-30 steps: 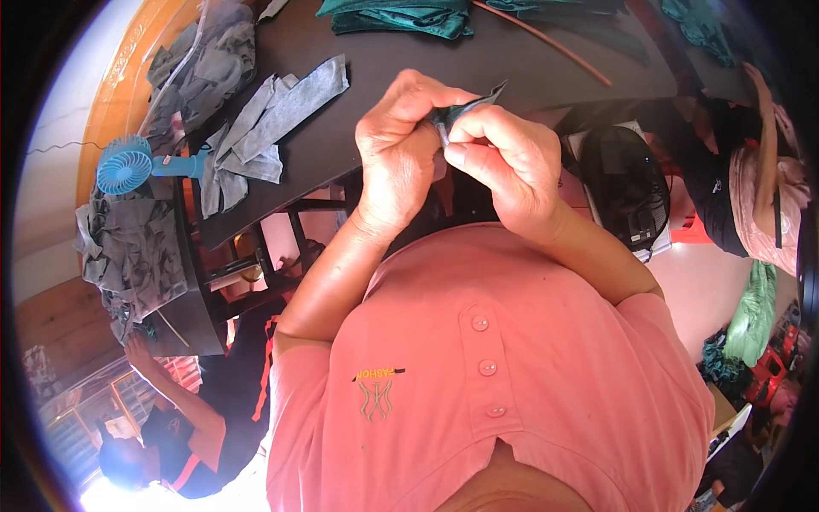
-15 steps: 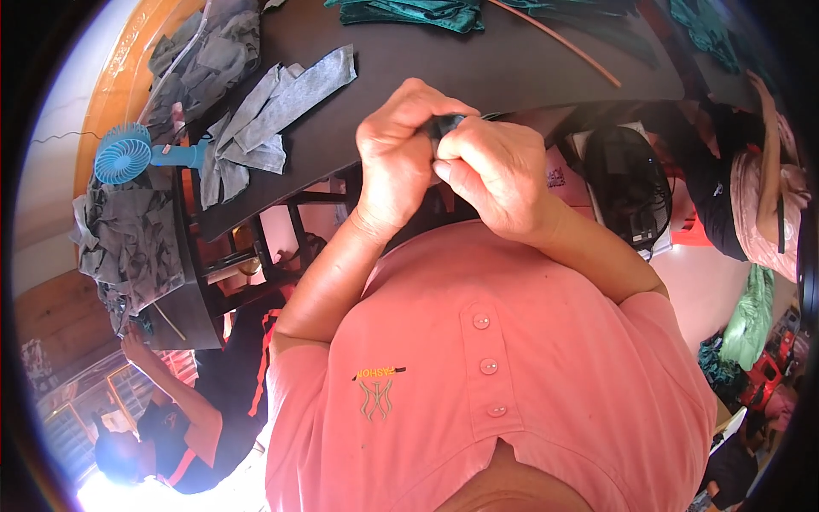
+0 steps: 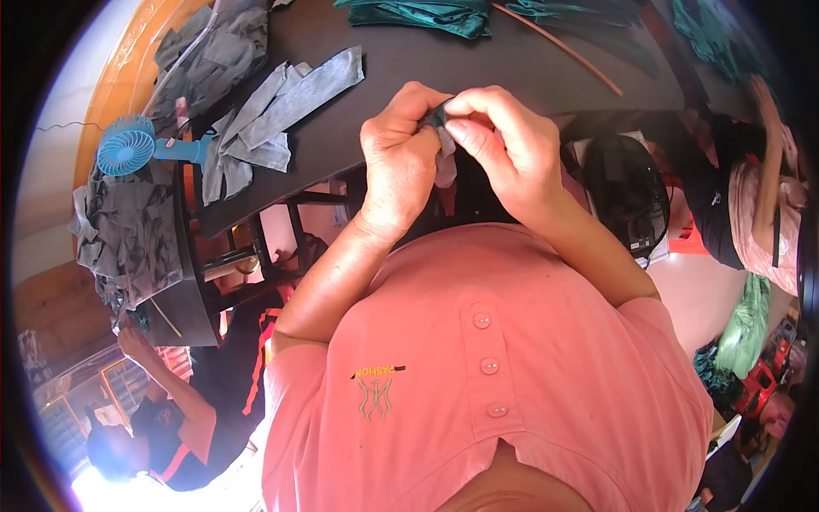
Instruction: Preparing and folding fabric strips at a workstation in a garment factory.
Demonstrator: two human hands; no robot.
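In front of my chest, near the table's edge, my left hand (image 3: 397,162) is closed around a small piece of dark grey-green cloth (image 3: 436,114). A paler grey part (image 3: 445,164) of it seems to hang below the fingers. My right hand (image 3: 516,154) is bent over the same piece from the right, its forefinger and thumb tips pinching at its upper edge. The fingers cover most of the cloth, so its full shape is hidden.
Grey cloth strips (image 3: 294,98) lie on the dark table (image 3: 409,72), with a blue fan (image 3: 128,147) and grey heaps (image 3: 128,239) at left. Folded green cloth (image 3: 418,17) and a thin stick (image 3: 563,51) lie at the far side. Other people work on both sides.
My right hand has opened its fist-like grip somewhat and shifted slightly right, so more of the cloth shows between the hands. My left hand stays almost in place.
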